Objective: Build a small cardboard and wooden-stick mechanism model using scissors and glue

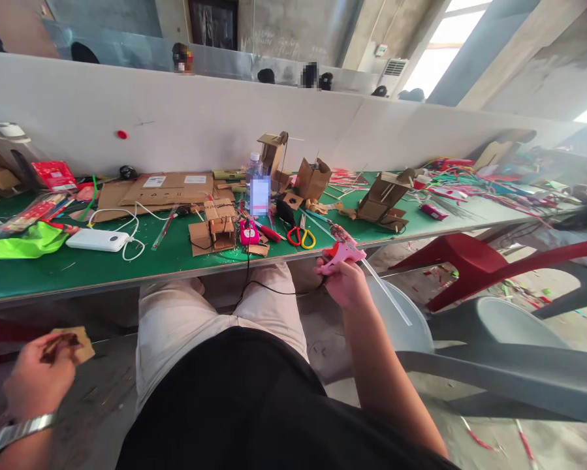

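In my right hand [345,281] is a pink glue gun [342,253], with a long clear glue stick [388,294] poking out of its back end. A black cord [278,292] runs from it to a pink socket block [249,232] at the table's front edge. My left hand [41,375], low on the left and away from the table, grips a small piece of cardboard [83,346]; the fingers hide part of it. Just beyond the glue gun lie scissors [307,239] with red and yellow handles. A small cardboard structure [215,228] stands beside the socket block.
The green table [170,266] carries flat cardboard [170,189], a white power bank [100,239], a plastic bottle [254,166] and more cardboard models [384,196]. A white partition [200,111] rises behind. Grey [513,326] and red chairs [450,261] stand at right.
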The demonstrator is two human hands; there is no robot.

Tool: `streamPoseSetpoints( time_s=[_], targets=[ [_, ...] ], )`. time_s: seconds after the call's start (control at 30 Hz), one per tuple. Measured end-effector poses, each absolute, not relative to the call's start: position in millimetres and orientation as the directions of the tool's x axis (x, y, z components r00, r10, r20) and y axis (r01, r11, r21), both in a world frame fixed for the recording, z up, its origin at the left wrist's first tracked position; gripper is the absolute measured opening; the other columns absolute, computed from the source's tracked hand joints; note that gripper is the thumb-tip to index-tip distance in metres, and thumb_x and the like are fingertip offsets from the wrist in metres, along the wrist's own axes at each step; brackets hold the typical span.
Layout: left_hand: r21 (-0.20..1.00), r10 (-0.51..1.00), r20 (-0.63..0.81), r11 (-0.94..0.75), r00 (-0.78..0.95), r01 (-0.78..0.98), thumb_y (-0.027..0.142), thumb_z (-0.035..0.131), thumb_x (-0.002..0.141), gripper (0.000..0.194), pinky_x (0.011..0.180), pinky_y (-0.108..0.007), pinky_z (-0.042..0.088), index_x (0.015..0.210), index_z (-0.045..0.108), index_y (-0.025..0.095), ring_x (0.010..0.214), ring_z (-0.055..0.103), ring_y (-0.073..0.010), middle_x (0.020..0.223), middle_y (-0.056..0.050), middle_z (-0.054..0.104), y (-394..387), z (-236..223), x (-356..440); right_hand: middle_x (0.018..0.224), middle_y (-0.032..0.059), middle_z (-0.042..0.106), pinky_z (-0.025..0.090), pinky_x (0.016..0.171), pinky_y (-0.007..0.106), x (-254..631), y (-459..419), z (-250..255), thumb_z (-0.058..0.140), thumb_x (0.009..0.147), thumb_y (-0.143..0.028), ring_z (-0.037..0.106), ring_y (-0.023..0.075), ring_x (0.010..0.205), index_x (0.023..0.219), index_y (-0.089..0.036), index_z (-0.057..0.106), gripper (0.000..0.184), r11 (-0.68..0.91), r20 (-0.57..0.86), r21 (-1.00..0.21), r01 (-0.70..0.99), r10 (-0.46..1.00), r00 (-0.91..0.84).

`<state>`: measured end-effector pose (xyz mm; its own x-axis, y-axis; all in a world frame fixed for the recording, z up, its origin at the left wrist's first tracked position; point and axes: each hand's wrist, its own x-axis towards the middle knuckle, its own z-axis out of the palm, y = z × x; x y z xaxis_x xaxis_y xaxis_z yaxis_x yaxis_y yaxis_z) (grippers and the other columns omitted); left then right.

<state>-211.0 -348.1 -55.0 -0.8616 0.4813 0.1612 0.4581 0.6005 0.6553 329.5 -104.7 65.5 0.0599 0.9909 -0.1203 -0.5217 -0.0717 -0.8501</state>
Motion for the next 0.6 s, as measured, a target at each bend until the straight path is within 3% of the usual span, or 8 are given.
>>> streamPoseSetpoints(
  time_s=[0.03,0.1,0.2,0.33,0.4,0.47,0.53,0.6],
  targets=[
    [0.589,0.446,0.16,0.673,-0.881,0.448,0.05,0.068,0.065,0.026,0.063,-0.036,0.041,0.083,0.056,0.036,0.054,0.051,-0.0298,0.056,0.007,0.054,-352.7,-62.6,-209.0,0.086,0.0012,0.068,0.051,0.061,0.028,326.9,-104.8,64.5,0.07,0.045,-0.005,0.06,0.0152,0.075,0.081,-0.02,0.064,0.039,-0.072,-0.119,-0.849,-0.523,0.991,0.057],
    [0.537,0.562,0.075,0.674,-0.824,0.508,0.048,0.067,0.066,0.023,0.061,-0.037,0.043,0.084,0.06,0.036,0.057,0.056,-0.0323,0.06,0.004,0.058,-360.3,-82.2,-208.1,0.088,0.0014,0.068,0.049,0.059,0.028,322.1,-104.6,63.6,0.07,0.046,-0.005,0.06,0.015,0.074,0.08,-0.02,0.063,0.038,-0.078,-0.119,-0.845,-0.529,0.992,0.044],
    [0.477,0.678,-0.041,0.659,-0.733,0.582,0.048,0.066,0.066,0.028,0.072,-0.047,0.056,0.091,0.066,0.034,0.082,0.071,-0.041,0.067,-0.001,0.065,-366.6,-113.2,-212.3,0.087,0.0025,0.069,0.046,0.055,0.027,317.1,-103.4,63.9,0.071,0.048,-0.006,0.06,0.0153,0.072,0.079,-0.02,0.062,0.036,-0.092,-0.117,-0.841,-0.534,0.993,0.014],
    [0.348,0.734,-0.101,0.659,-0.672,0.667,0.05,0.055,0.076,0.046,0.098,-0.062,0.058,0.109,0.072,0.021,0.122,0.068,-0.0493,0.106,-0.02,0.077,-357.4,-120.6,-209.8,0.082,0.0028,0.067,0.044,0.052,0.027,312.6,-102.9,64.8,0.07,0.05,-0.007,0.059,0.0162,0.069,0.08,-0.02,0.062,0.033,-0.116,-0.126,-0.841,-0.529,0.992,-0.018],
    [0.4,0.79,-0.015,0.567,-0.614,0.72,0.053,0.051,0.083,0.049,0.105,-0.061,0.057,0.112,0.071,0.019,0.127,0.067,-0.0465,0.118,-0.021,0.076,-341.8,-101.5,-198.9,0.081,0.0027,0.067,0.043,0.051,0.027,310.3,-103.3,65.3,0.07,0.05,-0.007,0.059,0.016,0.067,0.081,-0.019,0.063,0.034,-0.125,-0.129,-0.841,-0.526,0.991,-0.029],
    [0.533,0.824,0.101,0.428,-0.557,0.73,0.056,0.052,0.089,0.05,0.101,-0.057,0.061,0.118,0.07,0.019,0.111,0.074,-0.0392,0.118,-0.018,0.076,-317.9,-71.7,-182.2,0.083,0.0028,0.068,0.041,0.049,0.026,307.7,-103.9,65.6,0.069,0.05,-0.008,0.058,0.0149,0.065,0.082,-0.019,0.063,0.034,-0.129,-0.128,-0.841,-0.525,0.991,-0.039],
    [0.65,0.854,0.243,0.208,-0.46,0.731,0.057,0.059,0.092,0.048,0.101,-0.05,0.063,0.122,0.067,0.021,0.1,0.077,-0.0303,0.119,-0.013,0.077,-285.2,-38.9,-163.4,0.086,0.003,0.069,0.041,0.048,0.026,305.0,-104.7,65.7,0.068,0.049,-0.01,0.058,0.0147,0.064,0.082,-0.019,0.064,0.035,-0.13,-0.123,-0.842,-0.524,0.991,-0.048],
    [0.68,0.874,0.365,-0.015,-0.321,0.733,0.056,0.067,0.093,0.053,0.103,-0.048,0.063,0.132,0.064,0.021,0.103,0.075,-0.0269,0.126,-0.012,0.074,-243.9,-10.7,-147.4,0.087,0.0029,0.069,0.041,0.048,0.026,302.7,-105.7,65.2,0.069,0.049,-0.011,0.059,0.0157,0.065,0.084,-0.019,0.065,0.036,-0.129,-0.114,-0.845,-0.518,0.992,-0.061]
  ],
)
